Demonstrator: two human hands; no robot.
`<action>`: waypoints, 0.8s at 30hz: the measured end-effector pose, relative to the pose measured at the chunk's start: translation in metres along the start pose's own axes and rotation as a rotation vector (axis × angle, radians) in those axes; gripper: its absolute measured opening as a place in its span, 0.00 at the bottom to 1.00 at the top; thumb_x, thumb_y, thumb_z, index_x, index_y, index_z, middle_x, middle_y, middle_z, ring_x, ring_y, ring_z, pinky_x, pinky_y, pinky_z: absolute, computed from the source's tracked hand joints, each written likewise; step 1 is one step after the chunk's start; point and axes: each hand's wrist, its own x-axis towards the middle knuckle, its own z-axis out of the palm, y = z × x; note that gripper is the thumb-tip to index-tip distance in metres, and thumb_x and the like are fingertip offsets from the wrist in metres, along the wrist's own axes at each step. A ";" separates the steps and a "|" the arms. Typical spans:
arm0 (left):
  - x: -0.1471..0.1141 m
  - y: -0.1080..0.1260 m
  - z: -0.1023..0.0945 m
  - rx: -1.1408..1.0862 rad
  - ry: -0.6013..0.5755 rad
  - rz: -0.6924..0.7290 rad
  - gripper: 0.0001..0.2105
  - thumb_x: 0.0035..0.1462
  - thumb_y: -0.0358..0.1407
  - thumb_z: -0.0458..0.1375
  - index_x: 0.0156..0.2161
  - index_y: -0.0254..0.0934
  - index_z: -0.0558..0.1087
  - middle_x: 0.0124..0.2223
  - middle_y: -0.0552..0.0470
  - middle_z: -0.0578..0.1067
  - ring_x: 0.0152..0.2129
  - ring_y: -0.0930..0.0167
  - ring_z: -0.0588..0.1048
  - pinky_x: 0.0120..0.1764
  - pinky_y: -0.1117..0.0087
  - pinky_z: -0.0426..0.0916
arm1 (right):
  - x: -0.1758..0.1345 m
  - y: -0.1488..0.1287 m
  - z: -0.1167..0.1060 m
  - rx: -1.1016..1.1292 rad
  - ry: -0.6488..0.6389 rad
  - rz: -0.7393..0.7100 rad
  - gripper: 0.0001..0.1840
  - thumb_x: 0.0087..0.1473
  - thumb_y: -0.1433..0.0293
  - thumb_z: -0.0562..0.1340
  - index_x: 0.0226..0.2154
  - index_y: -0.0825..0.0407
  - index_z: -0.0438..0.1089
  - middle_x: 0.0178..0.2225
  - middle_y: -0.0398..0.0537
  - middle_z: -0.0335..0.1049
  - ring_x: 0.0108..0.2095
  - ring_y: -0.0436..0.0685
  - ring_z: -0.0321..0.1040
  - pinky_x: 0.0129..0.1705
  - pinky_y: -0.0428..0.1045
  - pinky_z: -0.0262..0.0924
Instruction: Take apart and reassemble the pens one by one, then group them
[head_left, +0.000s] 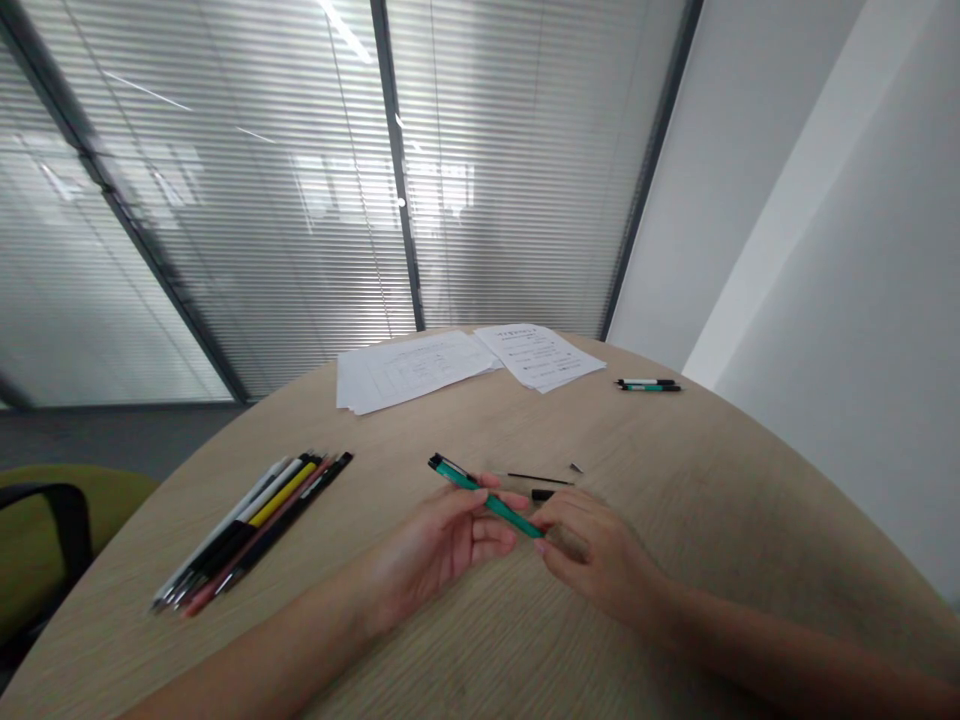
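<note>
A green pen barrel [495,504] with a black clip end is held at a slant above the table. My left hand [442,550] grips its middle between thumb and fingers, palm turned up. My right hand [600,550] pinches the barrel's lower end with thumb and forefinger. Just beyond my right hand lie a thin dark ink refill [540,479], a small metal pen tip [576,468] and a short black piece [541,494], partly hidden behind the fingers.
Several pens and pencils [259,525] lie side by side on the left of the wooden table [420,660]. Sheets of printed paper [420,370] lie at the far edge. Two pens [649,385] rest at the far right. A green chair [112,510] stands at the left.
</note>
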 end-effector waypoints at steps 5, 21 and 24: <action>0.013 0.007 -0.019 0.432 0.360 0.276 0.16 0.47 0.33 0.57 0.43 0.36 0.61 0.40 0.47 0.73 0.29 0.73 0.72 0.33 0.71 0.65 | 0.002 0.015 -0.002 -0.061 0.120 0.147 0.06 0.47 0.73 0.53 0.25 0.52 0.65 0.23 0.45 0.68 0.26 0.52 0.65 0.29 0.47 0.60; -0.001 -0.002 -0.019 1.984 -0.080 1.386 0.08 0.56 0.26 0.47 0.38 0.34 0.67 0.32 0.53 0.76 0.29 0.74 0.71 0.45 0.66 0.55 | -0.001 -0.008 -0.006 -0.096 0.146 -0.252 0.04 0.49 0.72 0.55 0.26 0.53 0.65 0.21 0.44 0.68 0.25 0.51 0.63 0.30 0.48 0.57; 0.000 0.000 -0.021 1.999 -0.078 1.363 0.08 0.56 0.27 0.47 0.39 0.33 0.67 0.33 0.52 0.76 0.29 0.74 0.71 0.45 0.65 0.55 | -0.001 -0.006 -0.007 -0.080 0.170 -0.233 0.04 0.48 0.75 0.55 0.29 0.53 0.65 0.24 0.46 0.69 0.27 0.52 0.64 0.32 0.48 0.58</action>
